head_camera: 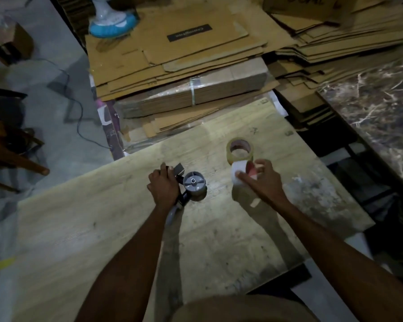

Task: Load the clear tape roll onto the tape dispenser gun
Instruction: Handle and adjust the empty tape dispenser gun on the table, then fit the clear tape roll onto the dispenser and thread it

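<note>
Pale wood-grain board forms the surface point(102, 228) in the head view, scuffed and dimly lit, with both bare forearms reaching out over it. Beyond its far edge lie stacks of flattened brown cardboard point(184, 56), one bundle bound with a clear strap. A dark veined marble slab point(377, 108) runs along the right side. On the left is grey floor point(44, 73) with a thin black cable point(79, 117) trailing across it, a brown wooden chair leg point(16, 156), and at the top a blue and white fan base point(113, 24).

The left hand point(163, 188) has its fingers curled round the frame of a grey and black plastic tape dispenser gun point(184, 196), which lies on its side on the surface. Its round grey spool hub point(194, 181) faces up and carries no roll; its grey handle point(172, 213) points back towards the person.

The right hand point(265, 182) pinches a short white cardboard ring point(239, 170) with red print on its inner wall, thumb outside and fingers inside, held above the surface so that its shadow falls below it. This ring is well to the right of the hub.

The yellowish clear tape roll point(230, 156) lies flat on the surface just beyond the right hand, apart from the gun. Whether it touches the held ring cannot be told.
</note>
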Demonstrator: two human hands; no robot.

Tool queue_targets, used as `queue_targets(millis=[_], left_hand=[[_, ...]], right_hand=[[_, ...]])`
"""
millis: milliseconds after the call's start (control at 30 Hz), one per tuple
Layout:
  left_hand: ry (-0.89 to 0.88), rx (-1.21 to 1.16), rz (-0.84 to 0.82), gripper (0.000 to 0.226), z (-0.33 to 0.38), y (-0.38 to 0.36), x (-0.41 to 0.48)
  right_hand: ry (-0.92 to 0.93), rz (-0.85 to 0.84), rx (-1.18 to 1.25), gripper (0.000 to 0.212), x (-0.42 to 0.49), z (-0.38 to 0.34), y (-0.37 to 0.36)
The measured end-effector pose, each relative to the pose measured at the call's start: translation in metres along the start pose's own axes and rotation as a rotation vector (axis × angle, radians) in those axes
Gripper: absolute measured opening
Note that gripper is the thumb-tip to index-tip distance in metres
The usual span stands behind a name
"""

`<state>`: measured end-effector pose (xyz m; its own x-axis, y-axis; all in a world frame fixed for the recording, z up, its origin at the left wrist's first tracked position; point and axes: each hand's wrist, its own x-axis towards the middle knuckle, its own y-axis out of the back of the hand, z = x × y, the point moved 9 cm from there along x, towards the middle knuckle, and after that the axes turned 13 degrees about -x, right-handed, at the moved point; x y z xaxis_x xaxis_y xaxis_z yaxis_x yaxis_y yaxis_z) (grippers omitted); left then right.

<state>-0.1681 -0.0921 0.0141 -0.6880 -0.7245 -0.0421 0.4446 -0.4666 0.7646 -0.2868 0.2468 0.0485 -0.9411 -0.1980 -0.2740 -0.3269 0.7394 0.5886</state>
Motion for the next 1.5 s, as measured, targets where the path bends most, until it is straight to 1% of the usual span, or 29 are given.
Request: queue_targets(millis=[33,67,100,167,200,267,300,333,367,400,500,567,633,667,767,833,933,967,1033,1100,1167,1233,1333,1400,1433,1500], left_hand=[[-0.012,-0.004,-0.016,0.048,0.000,0.000,-0.001],[-0.027,0.000,-0.028,0.049,0.001,0.000,-0.003],[-0.038,0.005,-0.033,0.050,0.002,-0.001,-0.004],[-0.040,-0.012,-0.017,0.050,0.001,0.001,-0.007],[-0.035,-0.035,-0.004,0.050,0.000,0.002,-0.008],[-0.028,-0.076,0.003,0.051,-0.002,0.002,-0.011],[-0.022,-0.089,-0.001,0.053,-0.002,0.001,-0.011],[-0.014,-0.099,-0.008,0.055,-0.003,0.001,-0.011],[-0.006,-0.106,-0.015,0.056,-0.004,0.000,-0.011],[-0.001,-0.113,-0.023,0.057,-0.004,0.000,-0.011],[0.007,-0.136,-0.047,0.060,-0.006,-0.001,-0.012],[0.004,-0.136,-0.061,0.061,-0.010,-0.001,-0.011],[-0.023,-0.125,-0.069,0.065,-0.013,0.000,-0.010],[-0.046,-0.119,-0.068,0.067,-0.014,0.001,-0.010],[-0.089,-0.095,-0.069,0.069,-0.017,0.001,-0.008],[-0.085,-0.086,-0.082,0.069,-0.016,0.002,-0.010],[-0.062,-0.063,-0.113,0.061,-0.002,0.010,-0.017],[-0.061,-0.051,-0.121,0.059,0.002,0.012,-0.018],[-0.069,-0.012,-0.122,0.057,0.010,0.018,-0.017],[-0.085,0.024,-0.114,0.057,0.016,0.023,-0.016],[-0.106,0.037,-0.101,0.057,0.022,0.026,-0.015],[-0.141,0.037,-0.092,0.056,0.030,0.028,-0.013],[-0.229,0.031,-0.068,0.050,0.045,0.028,-0.013],[-0.285,-0.023,-0.036,0.045,0.053,0.028,-0.015],[-0.301,-0.061,-0.032,0.041,0.059,0.027,-0.017],[-0.333,-0.126,-0.055,0.036,0.070,0.024,-0.021]], right_hand=[[0.184,0.145,-0.227,0.057,-0.003,-0.010,0.012],[0.330,0.229,-0.378,0.060,-0.009,-0.017,0.015],[0.411,0.275,-0.474,0.065,-0.013,-0.015,0.014],[0.467,0.349,-0.538,0.073,-0.018,-0.006,0.014],[0.489,0.373,-0.545,0.070,-0.021,-0.005,0.014],[0.536,0.334,-0.573,0.052,-0.021,-0.001,0.008],[0.525,0.260,-0.596,0.044,-0.016,0.007,0.002],[0.487,0.182,-0.604,0.043,-0.012,0.014,-0.002],[0.451,0.120,-0.588,0.045,-0.007,0.022,-0.006],[0.432,0.096,-0.581,0.048,-0.003,0.028,-0.008],[0.381,0.093,-0.658,0.058,-0.001,0.038,-0.011],[0.311,0.112,-0.698,0.074,0.000,0.046,-0.012],[0.261,0.160,-0.675,0.093,-0.002,0.049,-0.010],[0.256,0.178,-0.655,0.096,-0.003,0.044,-0.009],[0.279,0.229,-0.559,0.086,0.001,0.021,-0.005],[0.286,0.259,-0.521,0.083,0.012,0.008,-0.001],[0.276,0.226,-0.524,0.083,0.038,-0.010,-0.006],[0.244,0.196,-0.513,0.087,0.048,-0.014,-0.008],[0.151,0.132,-0.484,0.106,0.067,-0.020,-0.015],[0.097,0.065,-0.446,0.123,0.082,-0.024,-0.023],[0.077,0.010,-0.428,0.129,0.093,-0.026,-0.030],[0.067,-0.003,-0.427,0.127,0.099,-0.028,-0.032],[0.024,0.022,-0.422,0.124,0.101,-0.026,-0.028],[0.018,0.034,-0.384,0.122,0.098,-0.029,-0.024],[0.018,0.041,-0.326,0.120,0.094,-0.032,-0.022],[-0.017,0.045,-0.120,0.114,0.081,-0.041,-0.019]])
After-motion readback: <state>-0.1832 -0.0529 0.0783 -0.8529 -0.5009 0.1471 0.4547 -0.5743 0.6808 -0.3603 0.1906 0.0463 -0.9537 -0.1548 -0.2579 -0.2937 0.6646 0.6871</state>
